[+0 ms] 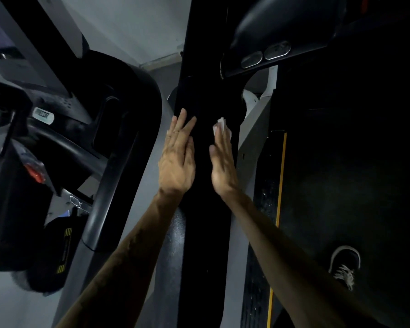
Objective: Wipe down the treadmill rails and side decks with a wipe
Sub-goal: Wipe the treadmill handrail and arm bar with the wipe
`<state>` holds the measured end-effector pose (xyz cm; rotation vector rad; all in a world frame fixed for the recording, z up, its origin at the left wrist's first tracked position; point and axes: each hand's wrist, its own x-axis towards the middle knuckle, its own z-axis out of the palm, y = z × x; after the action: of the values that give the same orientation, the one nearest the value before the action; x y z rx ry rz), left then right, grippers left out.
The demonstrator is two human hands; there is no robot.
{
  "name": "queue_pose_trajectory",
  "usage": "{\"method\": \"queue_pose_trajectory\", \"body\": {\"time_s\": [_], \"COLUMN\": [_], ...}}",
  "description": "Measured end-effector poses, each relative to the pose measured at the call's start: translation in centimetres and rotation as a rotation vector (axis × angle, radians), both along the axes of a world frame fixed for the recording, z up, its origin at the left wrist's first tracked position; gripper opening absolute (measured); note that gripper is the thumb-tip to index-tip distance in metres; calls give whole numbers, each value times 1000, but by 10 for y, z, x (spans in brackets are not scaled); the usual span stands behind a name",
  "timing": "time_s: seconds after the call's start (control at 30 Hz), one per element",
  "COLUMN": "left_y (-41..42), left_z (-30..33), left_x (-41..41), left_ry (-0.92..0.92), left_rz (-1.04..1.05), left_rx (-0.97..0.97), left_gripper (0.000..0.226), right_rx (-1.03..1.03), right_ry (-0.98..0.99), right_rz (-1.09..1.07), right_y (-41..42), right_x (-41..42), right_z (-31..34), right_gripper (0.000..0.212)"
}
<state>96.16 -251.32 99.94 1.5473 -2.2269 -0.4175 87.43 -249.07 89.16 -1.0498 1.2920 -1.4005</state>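
Both hands lie on the treadmill rail point(206, 209): left hand point(176, 162) left, right hand point(223, 166) right, wipe point(219, 125) under its fingers.

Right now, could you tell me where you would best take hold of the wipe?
Probably at the crumpled white edge of the wipe poking past the right hand's fingertips, coming from above. The rest lies flat under straight fingers against the black rail, so only that edge is free to pinch.
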Motion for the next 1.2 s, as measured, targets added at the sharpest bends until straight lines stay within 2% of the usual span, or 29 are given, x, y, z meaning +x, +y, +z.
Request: {"method": "queue_pose_trajectory", "body": {"time_s": [0.1,0.23,0.3,0.4,0.47,0.57,0.67,0.77,0.93,1.03,1.2], "left_y": [0,0,0,1,1,0,0,0,0,-1,-1], "left_z": [0,0,0,0,1,2,2,1,2,2,2], "left_x": [0,0,0,1,1,0,-1,-1,-1,-1,-1], "left_ry": [5,-3,1,8,12,22,13,-7,3,4,7], "left_rz": [6,5,5,-8,-7,2,9,18,14,15,12], "left_rx": [4,-1,8,13,12,12,3,-3,4,-4,-6], "left_gripper": [44,44,44,46,47,46,45,44,46,47,44], "right_rx": [-32,-90,-147,-236,-213,-130,-102,-100,-169,-168,-62], "right_ry": [-45,28,100,179,190,107,22,46,116,134,20], "right_rz": [4,86,91,70,53,11,31,102,52,46,51], "right_y": [25,74,69,37,16,9,37,73,41,15,66], "right_x": [6,21,20,8,2,0,7,21,12,-1,14], "right_z": [-3,9,13,19,18,11,11,16,19,13,-8], "right_gripper": [64,60,64,56,55,60,68,77,59,55,75]}}
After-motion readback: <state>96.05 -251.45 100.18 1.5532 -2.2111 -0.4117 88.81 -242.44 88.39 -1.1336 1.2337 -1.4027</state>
